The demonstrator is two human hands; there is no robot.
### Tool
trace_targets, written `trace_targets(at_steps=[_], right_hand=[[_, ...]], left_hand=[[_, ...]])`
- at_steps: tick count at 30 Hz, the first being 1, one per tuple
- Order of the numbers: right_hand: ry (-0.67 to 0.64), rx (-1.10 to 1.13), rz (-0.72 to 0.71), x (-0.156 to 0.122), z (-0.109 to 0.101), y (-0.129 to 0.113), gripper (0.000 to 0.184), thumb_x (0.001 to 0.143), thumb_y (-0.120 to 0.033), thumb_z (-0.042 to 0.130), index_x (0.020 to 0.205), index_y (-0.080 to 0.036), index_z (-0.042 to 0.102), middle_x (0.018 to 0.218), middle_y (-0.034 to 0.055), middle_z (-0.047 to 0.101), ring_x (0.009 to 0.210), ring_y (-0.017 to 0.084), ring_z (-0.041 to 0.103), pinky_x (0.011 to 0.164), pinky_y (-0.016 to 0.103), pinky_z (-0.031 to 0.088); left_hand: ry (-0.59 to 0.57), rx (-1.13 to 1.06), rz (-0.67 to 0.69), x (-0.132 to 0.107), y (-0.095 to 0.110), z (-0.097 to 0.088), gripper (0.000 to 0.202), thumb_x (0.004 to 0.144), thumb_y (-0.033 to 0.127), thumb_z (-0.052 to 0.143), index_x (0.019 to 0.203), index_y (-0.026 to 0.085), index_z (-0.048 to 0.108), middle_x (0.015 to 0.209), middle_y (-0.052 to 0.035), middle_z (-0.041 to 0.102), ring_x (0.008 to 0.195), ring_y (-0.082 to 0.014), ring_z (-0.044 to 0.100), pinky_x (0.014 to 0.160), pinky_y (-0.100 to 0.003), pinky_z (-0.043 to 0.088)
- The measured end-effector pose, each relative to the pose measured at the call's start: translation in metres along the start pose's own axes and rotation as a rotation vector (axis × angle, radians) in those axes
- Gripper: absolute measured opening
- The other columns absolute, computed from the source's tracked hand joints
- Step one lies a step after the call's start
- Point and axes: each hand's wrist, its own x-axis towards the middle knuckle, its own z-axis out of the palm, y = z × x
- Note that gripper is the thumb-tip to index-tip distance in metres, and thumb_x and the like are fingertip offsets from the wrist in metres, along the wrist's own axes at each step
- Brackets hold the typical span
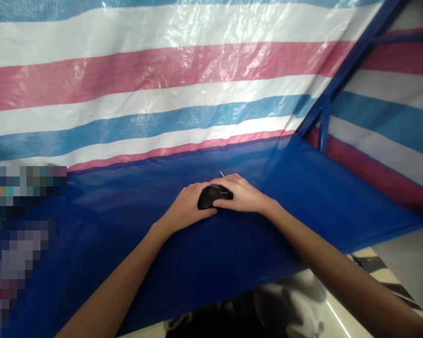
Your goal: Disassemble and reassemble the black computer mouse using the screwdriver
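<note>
We find handling under way and release not yet made: the left hand [189, 201] and right hand [249, 194] together grasp a black mouse [207, 198] nearer the tabletop's [204, 253] back edge than its front, resting or raised we cannot tell.

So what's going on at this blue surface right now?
One person is holding a rounded black object, possibly a computer mouse, between the left hand and right hand. It is over the blue surface; whether it touches is unclear. Striped sheeting hangs behind.
</note>
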Motion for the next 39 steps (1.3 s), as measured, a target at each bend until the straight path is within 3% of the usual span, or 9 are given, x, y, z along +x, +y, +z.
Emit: trace_targets(at_steps=[5, 13, 39], right_hand=[[-0.034, 0.015, 0.023, -0.008, 0.003, 0.001, 0.059, 0.073, -0.047, 0.069, 0.123, -0.021, 0.054, 0.119, 0.009, 0.065, 0.112, 0.027, 0.058, 0.097, 0.043, 0.037], [-0.064, 0.008, 0.034, -0.011, 0.002, 0.007, 0.07, 0.071, -0.046, 0.07, 0.132, -0.023, 0.045, 0.125, 0.01, 0.061, 0.118, 0.028, 0.053, 0.098, 0.044, 0.036], [-0.078, -0.033, 0.063, -0.011, -0.002, 0.004, 0.06, 0.076, -0.04, 0.067, 0.129, -0.021, 0.049, 0.124, 0.0097, 0.063, 0.113, 0.029, 0.057, 0.096, 0.044, 0.04]], left_hand=[[-0.032, 0.027, -0.02, 0.001, -0.003, -0.003, 0.074, 0.074, 0.048, 0.064, 0.136, 0.016, 0.039, 0.138, -0.0135, 0.049, 0.126, -0.0307, 0.046, 0.105, -0.045, 0.034], [-0.036, 0.014, -0.011, 0.003, -0.004, -0.005, 0.071, 0.075, 0.05, 0.063, 0.136, 0.021, 0.041, 0.139, -0.0098, 0.05, 0.126, -0.0307, 0.045, 0.105, -0.047, 0.033], [0.02, 0.002, -0.012, 0.002, -0.005, 0.001, 0.059, 0.08, 0.051, 0.058, 0.129, 0.02, 0.047, 0.131, -0.0094, 0.056, 0.12, -0.0267, 0.051, 0.101, -0.041, 0.036]])
